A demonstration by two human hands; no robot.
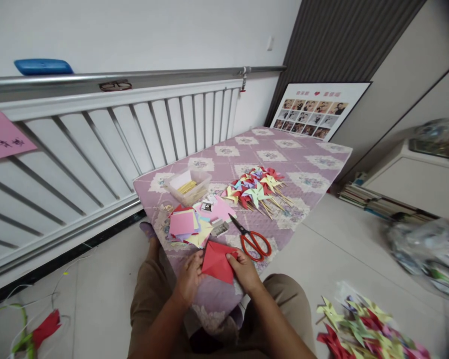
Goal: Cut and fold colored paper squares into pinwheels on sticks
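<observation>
A square of red paper (217, 262) with crease lines is held over the near end of the table. My left hand (190, 273) grips its left edge, fingers curled at the paper. On the opposite side, my right hand (243, 268) pinches the paper between thumb and fingers. Red-handled scissors (255, 243) lie just beyond my right hand, blades pointing away to the left. Past my left hand is a stack of coloured paper squares (183, 224). A small grey box (219, 228) of tiny items sits between stack and scissors.
On the patterned tablecloth (271, 155) are a clear plastic box (190, 197) of thin sticks and a pile of paper pinwheels (257, 190). More pinwheels (366, 326) lie at the lower right. A white radiator (194, 119) borders the left; a photo board (318, 110) leans behind.
</observation>
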